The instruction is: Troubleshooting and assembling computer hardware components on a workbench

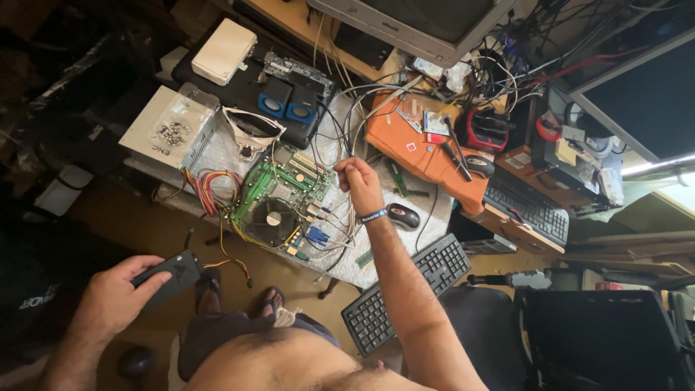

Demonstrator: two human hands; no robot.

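My left hand [116, 297] grips a small black box-shaped device [172, 275] low at the left, over the floor. My right hand [360, 185] is raised over the table with a blue wristband on the wrist, its fingers pinched on thin pale cables [340, 210] that run down toward a green motherboard [279, 195]. The board lies flat on bubble wrap, with a round black fan and a bundle of yellow, red and black wires [210, 190] at its left.
A black mouse [404, 215] and black keyboard [405, 289] sit right of my arm. A silver power supply box [170, 127], white box [224, 51], orange cloth with tools [427, 148], second keyboard [525, 206], monitors and tangled cables crowd the back.
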